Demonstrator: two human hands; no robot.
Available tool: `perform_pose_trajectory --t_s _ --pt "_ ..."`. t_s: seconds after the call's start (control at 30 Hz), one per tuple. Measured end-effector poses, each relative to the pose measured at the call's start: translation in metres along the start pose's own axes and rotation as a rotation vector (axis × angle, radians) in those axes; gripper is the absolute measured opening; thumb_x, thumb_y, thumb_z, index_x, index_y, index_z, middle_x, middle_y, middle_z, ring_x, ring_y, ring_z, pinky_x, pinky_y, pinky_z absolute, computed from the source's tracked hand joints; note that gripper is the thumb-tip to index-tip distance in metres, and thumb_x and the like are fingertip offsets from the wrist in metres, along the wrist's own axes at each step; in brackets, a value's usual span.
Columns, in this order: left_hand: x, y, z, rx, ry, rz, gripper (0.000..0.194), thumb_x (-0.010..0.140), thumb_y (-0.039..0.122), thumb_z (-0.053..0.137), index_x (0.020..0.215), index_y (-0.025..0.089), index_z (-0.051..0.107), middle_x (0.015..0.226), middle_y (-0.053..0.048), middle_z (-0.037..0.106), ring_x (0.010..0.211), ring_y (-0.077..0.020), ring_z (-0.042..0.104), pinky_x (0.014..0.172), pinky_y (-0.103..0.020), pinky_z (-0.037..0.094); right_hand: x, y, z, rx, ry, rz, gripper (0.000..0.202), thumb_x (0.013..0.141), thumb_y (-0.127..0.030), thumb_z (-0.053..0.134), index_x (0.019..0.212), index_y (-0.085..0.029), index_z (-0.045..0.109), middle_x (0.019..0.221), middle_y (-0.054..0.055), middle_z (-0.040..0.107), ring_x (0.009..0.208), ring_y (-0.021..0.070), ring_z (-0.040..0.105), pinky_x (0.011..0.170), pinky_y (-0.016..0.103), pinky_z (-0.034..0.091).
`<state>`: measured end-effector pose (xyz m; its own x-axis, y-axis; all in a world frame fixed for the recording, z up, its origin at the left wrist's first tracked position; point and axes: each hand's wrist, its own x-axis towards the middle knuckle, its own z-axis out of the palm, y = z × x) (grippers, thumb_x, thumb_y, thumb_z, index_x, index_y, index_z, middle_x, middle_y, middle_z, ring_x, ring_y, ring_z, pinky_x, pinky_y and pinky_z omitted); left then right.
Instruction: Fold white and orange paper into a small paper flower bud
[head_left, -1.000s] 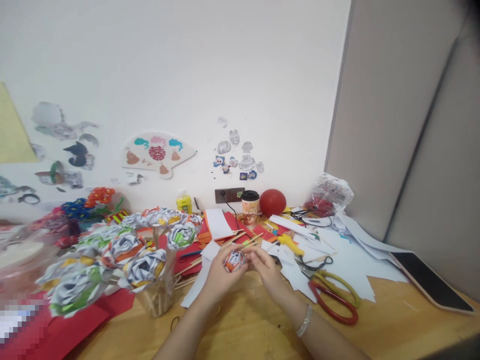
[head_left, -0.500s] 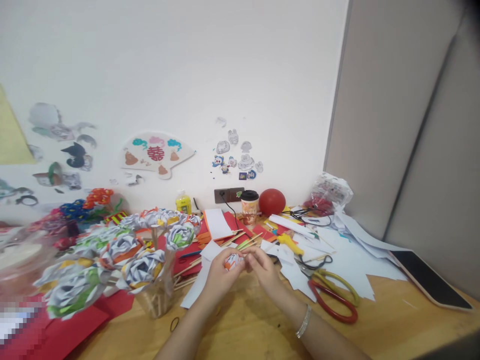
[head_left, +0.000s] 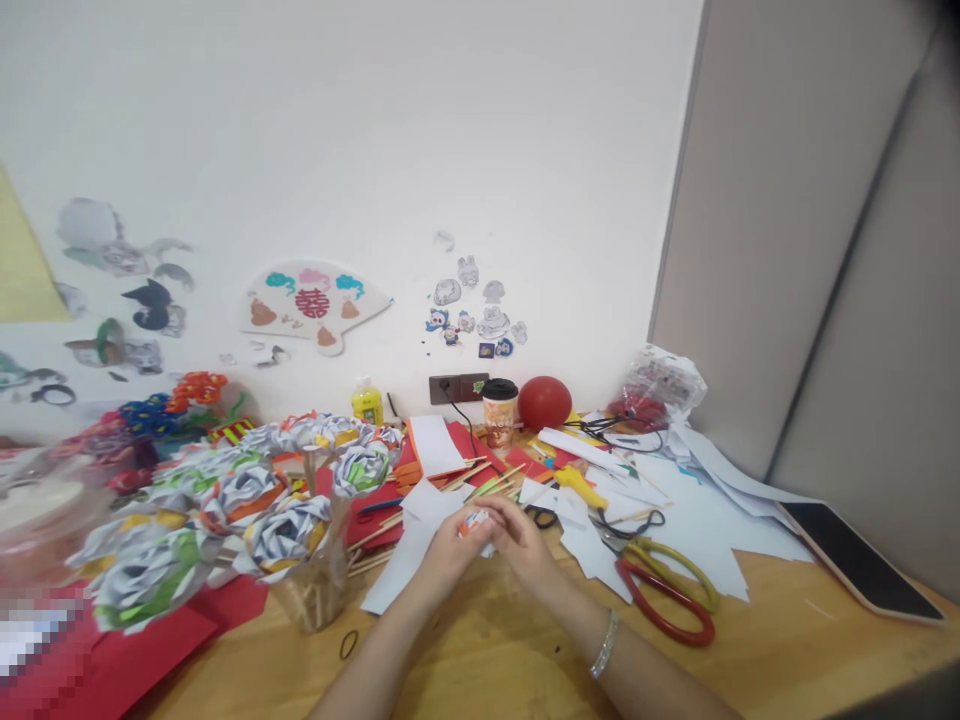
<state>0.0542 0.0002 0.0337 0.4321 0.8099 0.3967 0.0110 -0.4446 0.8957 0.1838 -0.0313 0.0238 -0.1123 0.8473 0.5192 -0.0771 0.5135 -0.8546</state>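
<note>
A small white-and-orange paper flower (head_left: pixel 472 522) is cupped between my two hands above the wooden table. Around its left side my left hand (head_left: pixel 452 545) is closed, thumb on top. My right hand (head_left: pixel 517 538) is curled round the other side, its fingers over the far edge of the flower. Much of the flower is hidden by the fingers. To the left, finished-looking paper flowers (head_left: pixel 289 535) in white, orange, green and yellow stand in a clear cup (head_left: pixel 311 600). Wooden sticks (head_left: pixel 375 535) lie just beyond my left hand.
Red-and-yellow scissors (head_left: pixel 667 600) lie to the right, near a yellow glue gun (head_left: pixel 581 488) and white paper scraps (head_left: pixel 690 510). Behind stand a lidded paper cup (head_left: pixel 499 415), a red balloon (head_left: pixel 545 403) and a yellow bottle (head_left: pixel 367 405). A tablet (head_left: pixel 859 555) rests at far right.
My hands have drawn closer together around the paper flower and shifted slightly to the right. The flower has turned, with less of it showing. The things on the table have stayed put.
</note>
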Motion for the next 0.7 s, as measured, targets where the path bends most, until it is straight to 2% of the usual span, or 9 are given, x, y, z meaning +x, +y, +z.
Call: perform_pose_trajectory --t_s 0.23,0.4,0.53,0.7 --pt "-0.005 0.01 0.005 0.009 0.002 -0.076 0.037 0.072 0.051 0.055 0.078 0.014 0.059 0.074 -0.004 0.06 0.071 -0.0176 0.053 0.067 -0.026 0.042 -0.001 0.0 0.002 0.085 0.02 0.022 0.039 0.077 -0.053 0.053 0.101 -0.022 0.055 0.094 0.005 0.059 0.09 0.0202 0.054 0.079 0.03 0.043" --pt "-0.006 0.016 0.01 -0.133 -0.037 -0.029 0.035 0.071 0.049 0.056 0.075 0.015 0.058 0.072 -0.002 0.056 0.068 -0.0159 0.05 0.063 -0.025 0.04 -0.001 -0.005 -0.003 0.124 -0.041 0.032 0.048 0.078 -0.06 0.045 0.106 -0.023 0.057 0.106 0.007 0.057 0.104 0.0222 0.05 0.09 0.034 0.038" --pt "-0.007 0.017 0.013 -0.303 0.022 -0.062 0.028 0.074 0.044 0.053 0.073 0.016 0.055 0.068 0.0 0.052 0.065 -0.0144 0.05 0.062 -0.024 0.04 -0.002 -0.006 -0.002 0.229 -0.081 0.067 0.047 0.078 -0.055 0.05 0.113 -0.024 0.054 0.11 0.008 0.057 0.109 0.0226 0.048 0.095 0.037 0.035" --pt "-0.007 0.015 0.013 -0.127 0.067 -0.036 0.031 0.076 0.046 0.049 0.073 0.016 0.056 0.074 -0.003 0.058 0.075 -0.0188 0.053 0.071 -0.029 0.042 -0.002 -0.002 0.0 0.238 -0.021 0.067 0.041 0.078 -0.048 0.056 0.11 -0.023 0.056 0.109 0.008 0.059 0.104 0.0225 0.052 0.093 0.037 0.037"
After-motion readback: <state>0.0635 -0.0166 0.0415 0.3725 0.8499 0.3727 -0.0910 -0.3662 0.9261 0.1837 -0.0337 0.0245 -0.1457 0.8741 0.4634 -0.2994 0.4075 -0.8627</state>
